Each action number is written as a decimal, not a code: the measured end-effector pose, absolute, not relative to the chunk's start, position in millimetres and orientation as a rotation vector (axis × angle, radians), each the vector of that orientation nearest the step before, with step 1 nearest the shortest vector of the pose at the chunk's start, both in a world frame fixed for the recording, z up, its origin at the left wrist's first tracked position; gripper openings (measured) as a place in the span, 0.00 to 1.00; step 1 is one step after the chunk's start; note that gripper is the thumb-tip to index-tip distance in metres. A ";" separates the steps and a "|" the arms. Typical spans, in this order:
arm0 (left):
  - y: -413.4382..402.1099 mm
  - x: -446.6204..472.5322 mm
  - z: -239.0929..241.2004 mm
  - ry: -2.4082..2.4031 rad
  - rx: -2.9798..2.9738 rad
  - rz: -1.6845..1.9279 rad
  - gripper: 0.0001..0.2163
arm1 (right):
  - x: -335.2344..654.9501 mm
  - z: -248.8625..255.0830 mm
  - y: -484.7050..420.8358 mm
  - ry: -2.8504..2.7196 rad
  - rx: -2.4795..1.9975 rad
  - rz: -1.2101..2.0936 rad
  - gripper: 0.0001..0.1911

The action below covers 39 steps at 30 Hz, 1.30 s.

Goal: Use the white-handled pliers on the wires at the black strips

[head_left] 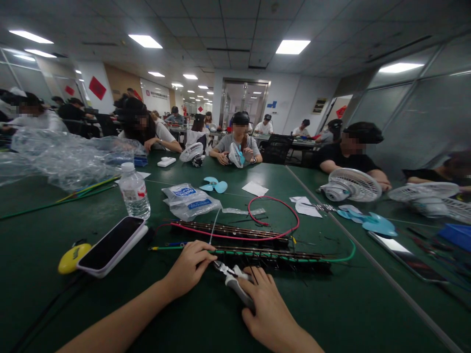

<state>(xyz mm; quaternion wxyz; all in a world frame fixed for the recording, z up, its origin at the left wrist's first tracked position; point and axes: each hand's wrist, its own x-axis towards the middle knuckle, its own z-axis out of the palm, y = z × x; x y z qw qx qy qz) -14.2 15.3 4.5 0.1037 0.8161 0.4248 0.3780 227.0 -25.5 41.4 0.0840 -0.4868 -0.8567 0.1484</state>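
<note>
My right hand (263,304) is wrapped around cutting pliers (239,289) with grey and white handles. Their metal jaws point up and left, close to the fingertips of my left hand (193,264). The left fingers are closed over the left part of a long black strip (279,262), along which a green wire (253,252) runs. A thin white cable tie (215,226) sticks up just behind those fingers; its lower end is hidden. A second black strip (235,233) with a red wire (298,218) lies parallel behind. Thin black ends stick out along the near strip.
To the left are a phone (114,245), a yellow tape measure (73,258) and a water bottle (134,193). Plastic bags (191,203) and a blue fan blade (214,185) lie beyond the strips. Co-workers sit across the green table with white fans (351,185). A phone (406,257) lies right.
</note>
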 end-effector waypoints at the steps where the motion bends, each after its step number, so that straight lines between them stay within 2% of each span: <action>1: 15.4 -14.2 4.6 1.255 2.407 1.116 0.08 | 227.4 41.5 -25.8 -2.558 -1.456 0.449 0.25; 7: 15.3 -14.3 5.2 1.247 2.409 1.126 0.08 | 227.8 42.6 -25.9 -2.565 -1.489 0.471 0.29; 39: 13.8 -13.4 7.9 1.253 2.396 1.123 0.09 | 223.0 45.8 -27.7 -2.566 -1.510 0.447 0.22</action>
